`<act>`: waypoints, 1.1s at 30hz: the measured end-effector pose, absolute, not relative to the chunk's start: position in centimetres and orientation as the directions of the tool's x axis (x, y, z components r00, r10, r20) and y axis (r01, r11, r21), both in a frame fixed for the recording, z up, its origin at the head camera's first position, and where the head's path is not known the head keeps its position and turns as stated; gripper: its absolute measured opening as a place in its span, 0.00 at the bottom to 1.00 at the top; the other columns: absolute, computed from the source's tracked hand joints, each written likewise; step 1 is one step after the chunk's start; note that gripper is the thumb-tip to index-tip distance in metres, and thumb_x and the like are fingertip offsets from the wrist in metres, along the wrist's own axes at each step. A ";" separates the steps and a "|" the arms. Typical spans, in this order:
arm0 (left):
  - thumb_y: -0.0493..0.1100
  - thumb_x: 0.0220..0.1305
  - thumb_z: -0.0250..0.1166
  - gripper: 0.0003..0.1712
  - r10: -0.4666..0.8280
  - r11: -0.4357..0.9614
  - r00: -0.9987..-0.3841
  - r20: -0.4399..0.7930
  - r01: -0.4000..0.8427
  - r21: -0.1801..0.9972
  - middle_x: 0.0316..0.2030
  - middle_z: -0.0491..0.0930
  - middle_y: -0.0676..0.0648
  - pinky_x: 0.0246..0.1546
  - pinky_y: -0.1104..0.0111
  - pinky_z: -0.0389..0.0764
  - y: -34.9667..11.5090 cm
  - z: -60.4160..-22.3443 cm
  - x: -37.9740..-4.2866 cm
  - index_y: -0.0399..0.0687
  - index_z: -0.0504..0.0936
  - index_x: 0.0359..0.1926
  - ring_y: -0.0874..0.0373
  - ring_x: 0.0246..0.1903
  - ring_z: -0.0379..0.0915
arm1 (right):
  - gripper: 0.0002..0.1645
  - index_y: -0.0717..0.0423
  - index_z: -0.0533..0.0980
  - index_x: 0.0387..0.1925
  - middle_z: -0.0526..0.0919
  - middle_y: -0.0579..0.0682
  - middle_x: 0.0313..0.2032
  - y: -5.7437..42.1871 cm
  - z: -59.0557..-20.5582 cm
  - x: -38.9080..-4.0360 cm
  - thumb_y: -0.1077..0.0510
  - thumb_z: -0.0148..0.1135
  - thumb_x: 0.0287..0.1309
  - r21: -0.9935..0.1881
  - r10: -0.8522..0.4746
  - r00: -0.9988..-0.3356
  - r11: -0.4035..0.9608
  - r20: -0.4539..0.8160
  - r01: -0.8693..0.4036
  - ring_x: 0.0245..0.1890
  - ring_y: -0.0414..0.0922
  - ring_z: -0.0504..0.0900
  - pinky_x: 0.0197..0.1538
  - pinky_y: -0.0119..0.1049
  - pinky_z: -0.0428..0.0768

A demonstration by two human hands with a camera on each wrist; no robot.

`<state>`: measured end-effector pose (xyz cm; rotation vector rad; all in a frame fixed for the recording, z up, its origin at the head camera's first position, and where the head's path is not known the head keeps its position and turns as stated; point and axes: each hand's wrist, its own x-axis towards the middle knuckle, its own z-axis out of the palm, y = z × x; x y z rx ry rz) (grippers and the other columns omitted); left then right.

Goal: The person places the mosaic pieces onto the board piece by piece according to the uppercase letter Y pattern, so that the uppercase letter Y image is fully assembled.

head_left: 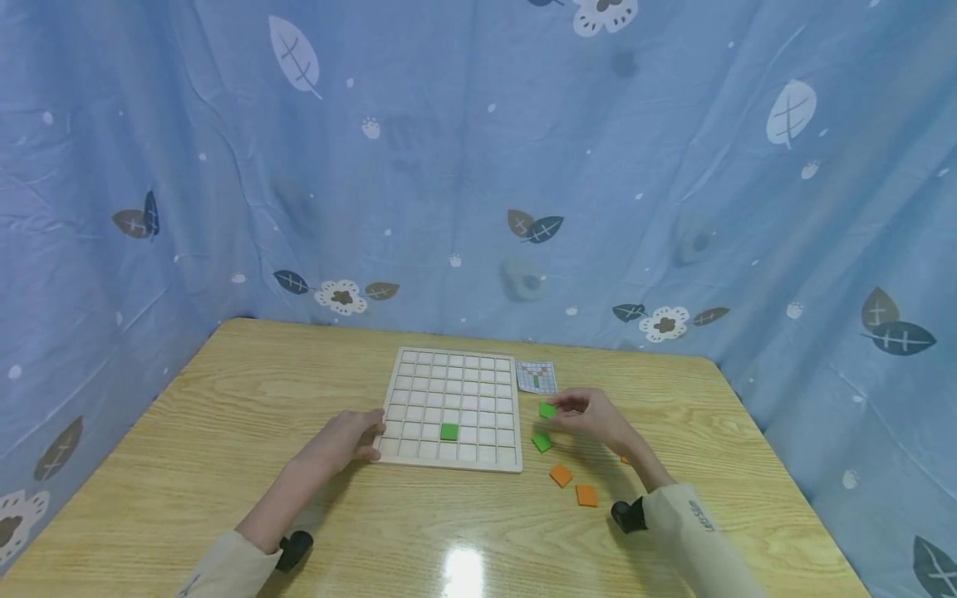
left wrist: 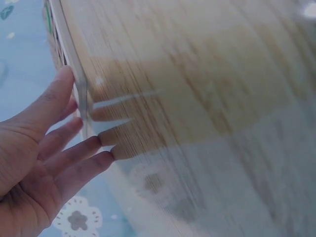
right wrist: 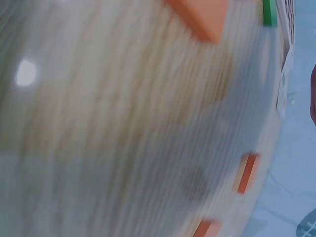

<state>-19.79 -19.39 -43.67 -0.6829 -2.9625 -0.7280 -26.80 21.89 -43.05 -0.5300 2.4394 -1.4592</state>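
Note:
A pale wooden grid board lies on the table, with one green tile in a cell near its front. At the board's left edge is my left hand; in the left wrist view its thumb touches the rim and its fingers stretch fairly straight beside it. My right hand is right of the board, pinching a green square tile between thumb and fingertips. Just below that lies another green tile. Only a sliver of the right hand shows in its wrist view.
Two orange tiles, one and another, lie in front of the right hand. Another orange tile is partly hidden by the right wrist. A small printed pattern card lies by the board's back right corner. A blue curtain hangs behind the table.

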 end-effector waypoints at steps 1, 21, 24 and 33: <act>0.37 0.47 0.74 0.15 0.412 0.798 -0.903 0.118 0.420 0.433 0.37 0.84 0.43 0.38 0.59 0.82 -19.4 -43.7 -19.8 0.43 0.75 0.33 0.45 0.40 0.80 | 0.20 0.65 0.78 0.50 0.81 0.58 0.47 21.6 -43.0 -26.8 0.60 0.66 0.58 -0.890 -0.435 -0.900 0.418 -0.022 -0.180 0.43 0.44 0.80 0.45 0.33 0.82; 0.38 0.48 0.74 0.16 0.408 0.801 -0.906 0.110 0.413 0.434 0.36 0.84 0.43 0.40 0.57 0.82 -19.3 -43.6 -19.6 0.42 0.75 0.34 0.45 0.40 0.80 | 0.17 0.66 0.80 0.45 0.83 0.56 0.39 15.5 -43.1 -27.6 0.63 0.69 0.53 -0.911 -0.435 -0.900 0.363 0.021 -0.197 0.37 0.42 0.81 0.42 0.35 0.83; 0.39 0.48 0.73 0.16 0.404 0.799 -0.908 0.109 0.408 0.441 0.37 0.84 0.43 0.42 0.56 0.81 -19.2 -43.6 -19.4 0.42 0.75 0.34 0.44 0.41 0.80 | 0.17 0.68 0.80 0.45 0.83 0.58 0.39 14.6 -43.3 -28.0 0.64 0.69 0.53 -0.921 -0.464 -0.886 0.338 0.017 -0.194 0.36 0.42 0.81 0.41 0.35 0.83; 0.38 0.48 0.73 0.16 0.410 0.801 -0.905 0.118 0.419 0.428 0.37 0.84 0.44 0.43 0.56 0.82 -19.2 -43.5 -19.4 0.42 0.76 0.35 0.44 0.41 0.80 | 0.17 0.67 0.80 0.44 0.83 0.53 0.37 12.2 -43.4 -28.2 0.63 0.69 0.53 -0.931 -0.499 -0.867 0.321 -0.013 -0.171 0.36 0.41 0.80 0.42 0.37 0.82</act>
